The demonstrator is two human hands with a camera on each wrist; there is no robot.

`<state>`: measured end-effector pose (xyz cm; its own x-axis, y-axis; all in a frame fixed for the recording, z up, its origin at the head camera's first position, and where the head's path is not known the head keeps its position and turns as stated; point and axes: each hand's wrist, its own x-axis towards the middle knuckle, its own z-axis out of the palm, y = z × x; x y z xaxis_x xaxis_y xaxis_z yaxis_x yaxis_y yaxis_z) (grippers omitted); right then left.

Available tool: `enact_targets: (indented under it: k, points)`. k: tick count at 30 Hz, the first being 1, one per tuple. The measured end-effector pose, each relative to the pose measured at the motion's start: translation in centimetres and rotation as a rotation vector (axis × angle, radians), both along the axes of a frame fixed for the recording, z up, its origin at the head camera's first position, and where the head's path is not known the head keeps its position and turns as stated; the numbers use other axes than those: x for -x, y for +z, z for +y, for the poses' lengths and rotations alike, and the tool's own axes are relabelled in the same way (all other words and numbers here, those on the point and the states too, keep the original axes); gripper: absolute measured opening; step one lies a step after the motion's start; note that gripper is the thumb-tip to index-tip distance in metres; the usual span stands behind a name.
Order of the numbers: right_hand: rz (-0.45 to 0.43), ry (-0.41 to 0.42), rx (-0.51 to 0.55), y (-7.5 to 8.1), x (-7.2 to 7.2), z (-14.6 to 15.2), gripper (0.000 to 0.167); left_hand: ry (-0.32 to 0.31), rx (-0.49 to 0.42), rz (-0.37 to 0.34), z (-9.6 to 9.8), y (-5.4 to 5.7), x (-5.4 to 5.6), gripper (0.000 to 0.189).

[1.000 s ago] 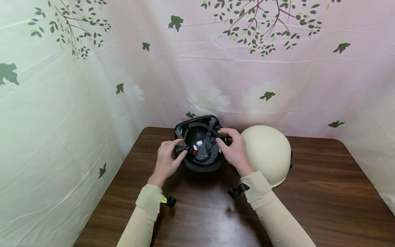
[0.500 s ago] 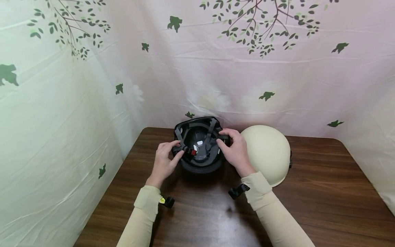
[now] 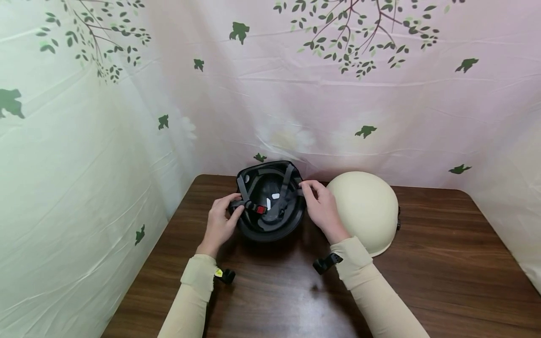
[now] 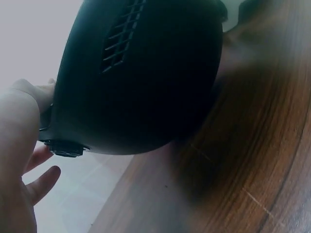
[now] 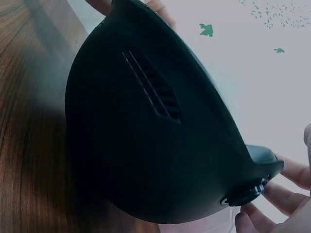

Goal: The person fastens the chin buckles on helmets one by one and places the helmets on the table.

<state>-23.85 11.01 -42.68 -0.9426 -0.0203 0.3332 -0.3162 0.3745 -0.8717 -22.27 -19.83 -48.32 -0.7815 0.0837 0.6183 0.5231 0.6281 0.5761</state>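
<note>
A black helmet stands with its opening up, showing dark padding and grey straps inside. A black strap with a red buckle lies across the left of the opening. My left hand grips the helmet's left edge, thumb by the strap. On the right edge my right hand pinches the helmet near a grey strap. Both wrist views show the shell's outside, with vent slots and a dark round fitting near the fingers. Whether the shell touches the table is hidden.
A beige helmet lies dome up just right of the right hand, close to the forearm. The brown wooden table runs up to a leaf-patterned cloth behind and at the sides.
The black helmet has shifted slightly left and towards me, and the red buckle with it. My left hand moved left and down; the right fingers closed in on the right edge.
</note>
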Motion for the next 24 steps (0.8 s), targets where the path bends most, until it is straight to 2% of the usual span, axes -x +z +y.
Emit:
enact_targets:
  k: [11,18,24]
  points:
    - [0.032,0.027,0.041,0.5,-0.4,-0.1,0.039,-0.027,0.002,-0.079,-0.2,-1.2,0.6,0.035]
    - [0.042,0.014,0.086,0.6,-0.5,0.0,0.036,-0.056,0.021,-0.111,0.1,-1.6,0.8,0.038]
    - [0.054,0.030,0.063,0.6,-0.5,-0.1,0.031,-0.082,0.030,-0.210,0.1,-2.1,1.0,0.043]
